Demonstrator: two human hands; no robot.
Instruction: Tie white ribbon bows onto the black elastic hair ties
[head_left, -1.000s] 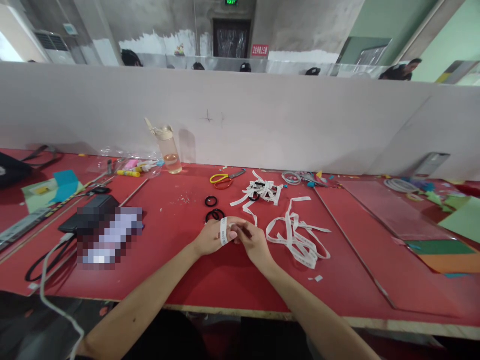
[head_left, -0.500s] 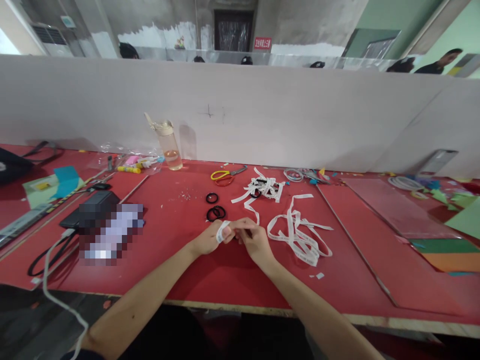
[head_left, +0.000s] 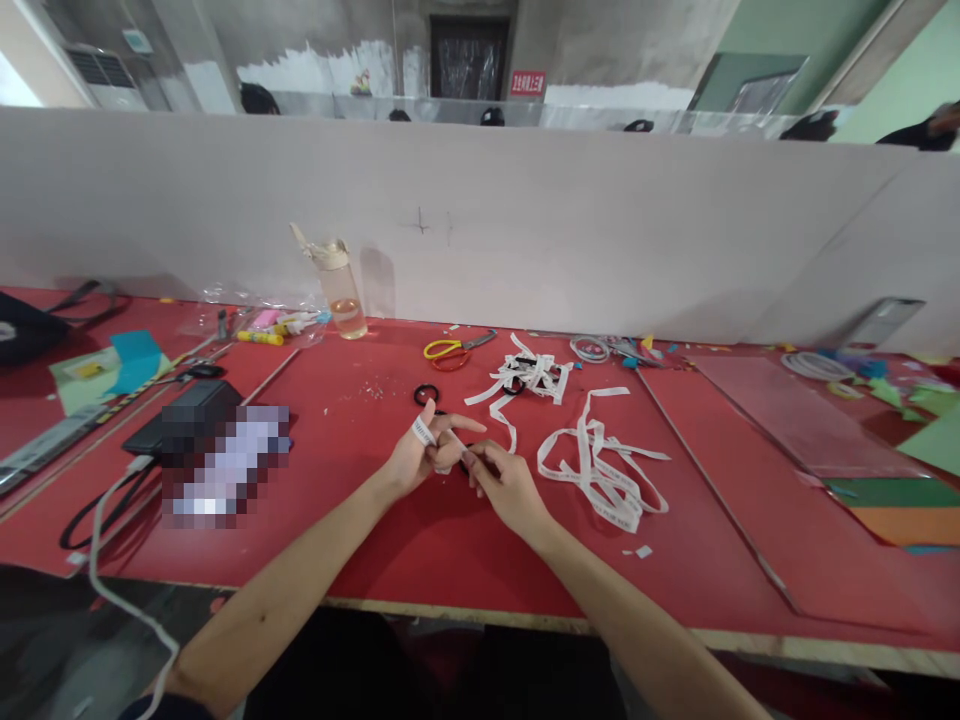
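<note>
On the head view, I see ribbon (head_left: 424, 431) looped over my left hand (head_left: 411, 458), thumb and index wide, the rest curled (their grip I can't tell). My right hand (head_left: 506, 485) pinches narrow, its hold unclear. Rings (head_left: 427, 395) and scissors (head_left: 463, 347) lie beyond; loose ribbon (head_left: 616, 517) crowds the right.

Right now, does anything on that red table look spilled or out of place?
Yes, mildly: pale crumbs lie scattered in front of the bottle, and small white scraps sit beside the looped ribbon, like uncleared litter.
</note>
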